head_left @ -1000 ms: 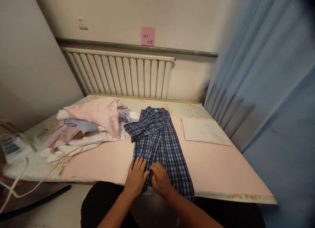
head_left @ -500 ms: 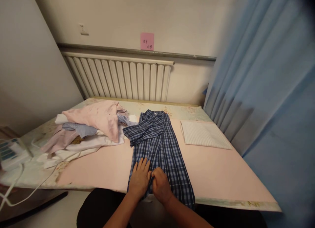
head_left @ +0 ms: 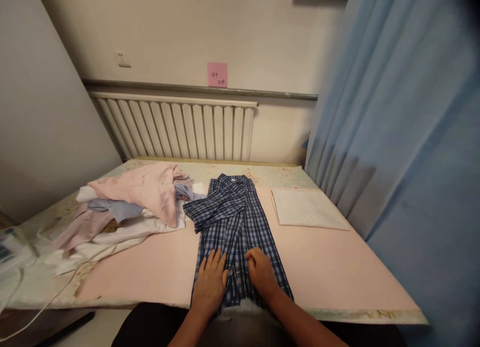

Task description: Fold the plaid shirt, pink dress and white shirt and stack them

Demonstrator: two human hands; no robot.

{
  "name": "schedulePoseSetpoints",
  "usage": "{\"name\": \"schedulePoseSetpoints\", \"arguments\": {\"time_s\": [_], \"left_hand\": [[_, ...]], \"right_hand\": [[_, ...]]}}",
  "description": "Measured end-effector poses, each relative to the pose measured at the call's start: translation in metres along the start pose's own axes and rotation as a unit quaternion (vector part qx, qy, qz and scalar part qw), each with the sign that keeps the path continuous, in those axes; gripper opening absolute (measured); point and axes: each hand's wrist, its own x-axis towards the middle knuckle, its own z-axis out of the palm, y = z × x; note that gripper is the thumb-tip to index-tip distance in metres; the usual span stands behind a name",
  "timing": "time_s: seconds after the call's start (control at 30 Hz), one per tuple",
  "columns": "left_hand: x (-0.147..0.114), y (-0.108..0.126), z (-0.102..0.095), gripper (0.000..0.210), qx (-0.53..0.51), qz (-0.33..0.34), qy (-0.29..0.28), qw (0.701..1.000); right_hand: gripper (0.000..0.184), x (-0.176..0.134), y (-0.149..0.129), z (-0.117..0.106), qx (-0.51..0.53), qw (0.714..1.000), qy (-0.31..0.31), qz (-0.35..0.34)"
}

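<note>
A blue plaid shirt (head_left: 247, 227) lies lengthwise in front of me, its collar at the far end. One sleeve is folded across its upper part, with the cuff end pointing left. My left hand (head_left: 210, 282) rests flat on the lower left front, fingers stretched out. On the lower right front, my right hand (head_left: 261, 273) is closed, its thumb and curled fingers pinching the cloth; the pinched bit is mostly hidden. Between my wrists the hem reaches the table's near edge.
Rumpled clothes (head_left: 150, 192) in pink, white and blue are heaped at the left. A folded striped cloth (head_left: 309, 208) lies at the right. A white cord (head_left: 56, 289) runs over the left front edge. A blue curtain (head_left: 390, 152) hangs along the right, and a radiator (head_left: 176, 129) stands behind.
My right hand has moved right, away from my left hand, and the shirt's lower front has parted at the hem. My left hand stays flat on the shirt. The view has tilted up slightly.
</note>
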Motion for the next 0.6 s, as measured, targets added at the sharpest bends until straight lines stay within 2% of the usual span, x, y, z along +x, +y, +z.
{"name": "schedulePoseSetpoints", "arguments": {"time_s": [0.1, 0.2, 0.3, 0.37, 0.47, 0.53, 0.6], "left_hand": [[-0.001, 0.0, 0.001, 0.047, -0.009, -0.004, -0.004, 1.0], [-0.003, -0.001, 0.003, 0.047, -0.038, -0.004, -0.004, 0.999], [0.0, -0.009, 0.003, 0.045, -0.12, -0.022, 0.024, 0.992], [0.009, -0.02, -0.003, 0.044, -0.193, -0.073, 0.066, 0.976], [0.038, -0.047, -0.019, 0.049, -0.3, -0.225, 0.117, 0.92], [0.063, -0.069, -0.031, 0.05, -0.38, -0.347, 0.12, 0.849], [0.089, -0.089, -0.04, 0.05, -0.39, -0.396, 0.13, 0.821]], "right_hand": [[0.028, 0.012, 0.03, -0.032, -0.08, 0.996, 0.004, -0.035], [0.033, 0.012, 0.063, -0.057, -0.155, 0.986, -0.019, -0.052], [0.037, 0.005, 0.084, -0.066, -0.209, 0.977, -0.015, -0.049], [0.037, 0.002, 0.089, -0.067, -0.233, 0.971, -0.008, -0.048], [0.035, 0.002, 0.088, -0.064, -0.247, 0.968, -0.011, -0.044], [0.035, 0.004, 0.085, -0.063, -0.246, 0.968, -0.015, -0.038], [0.035, 0.006, 0.084, -0.063, -0.243, 0.969, -0.016, -0.027]]}}
